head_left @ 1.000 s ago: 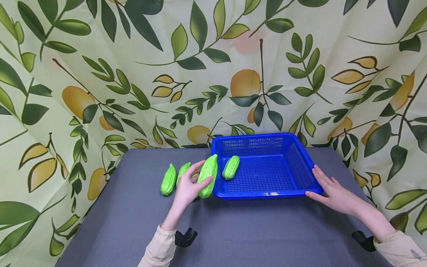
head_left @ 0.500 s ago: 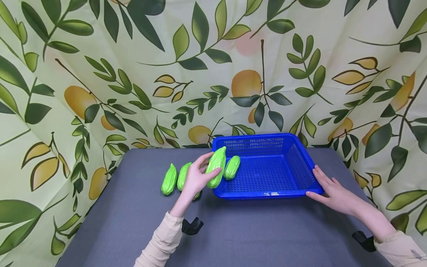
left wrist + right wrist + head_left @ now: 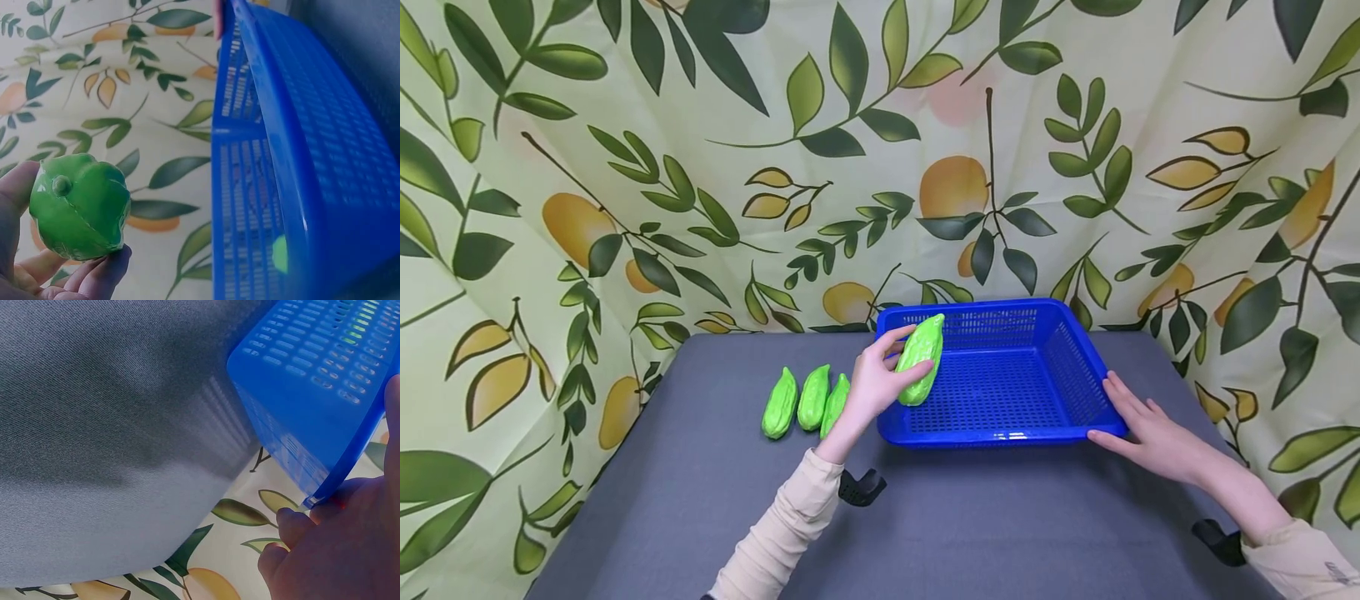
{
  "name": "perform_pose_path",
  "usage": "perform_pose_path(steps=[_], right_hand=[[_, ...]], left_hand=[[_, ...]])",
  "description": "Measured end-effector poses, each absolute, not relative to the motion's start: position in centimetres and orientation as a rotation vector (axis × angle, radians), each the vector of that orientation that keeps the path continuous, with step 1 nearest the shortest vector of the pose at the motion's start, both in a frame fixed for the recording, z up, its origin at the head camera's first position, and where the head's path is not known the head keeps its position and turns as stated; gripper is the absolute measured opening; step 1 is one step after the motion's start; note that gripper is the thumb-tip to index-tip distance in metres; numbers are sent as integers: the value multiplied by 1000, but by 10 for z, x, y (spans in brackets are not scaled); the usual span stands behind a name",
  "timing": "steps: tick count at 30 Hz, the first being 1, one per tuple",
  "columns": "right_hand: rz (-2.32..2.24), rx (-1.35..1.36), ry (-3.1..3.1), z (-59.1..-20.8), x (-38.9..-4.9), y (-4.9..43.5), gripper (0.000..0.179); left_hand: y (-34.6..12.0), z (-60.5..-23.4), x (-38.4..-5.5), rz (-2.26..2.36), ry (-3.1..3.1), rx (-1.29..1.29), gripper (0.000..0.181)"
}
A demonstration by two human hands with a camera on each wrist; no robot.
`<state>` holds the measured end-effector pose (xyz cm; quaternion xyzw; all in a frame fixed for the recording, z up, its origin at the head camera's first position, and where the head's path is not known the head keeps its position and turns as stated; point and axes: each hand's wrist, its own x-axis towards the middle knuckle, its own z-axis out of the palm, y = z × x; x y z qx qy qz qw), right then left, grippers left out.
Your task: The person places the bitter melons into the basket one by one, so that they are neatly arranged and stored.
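Note:
My left hand holds a light green, ridged bitter melon between thumb and fingers, over the left part of the blue plastic basket. The left wrist view shows its stem end, with the held bitter melon beside the basket's rim. Another bitter melon shows as a small bright green patch in the basket; in the head view the held one hides it. My right hand rests on the basket's right rim near the front corner, fingers extended, thumb at the front.
Three more bitter melons lie in a row on the grey tabletop, left of the basket; my left hand and wrist partly cover the nearest. Behind the table hangs a leaf-patterned cloth, close to the basket's back.
My left hand has carried the bitter melon rightward, from beside the basket's left edge to over its inside. The three on the table show more fully. My right hand has stayed put.

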<state>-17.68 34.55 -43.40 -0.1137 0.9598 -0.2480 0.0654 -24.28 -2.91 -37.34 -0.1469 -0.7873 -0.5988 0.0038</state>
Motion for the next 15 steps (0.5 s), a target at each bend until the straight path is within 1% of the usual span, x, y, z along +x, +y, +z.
perform_pose_path(steps=[9, 15], right_hand=[[-742, -342, 2894, -435, -177, 345, 93], [-746, -341, 2890, -434, -177, 347, 93]], left_hand=[[-13, -370, -253, -1825, -2483, -530, 57], [-8, -366, -271, -1754, -2509, -542, 57]])
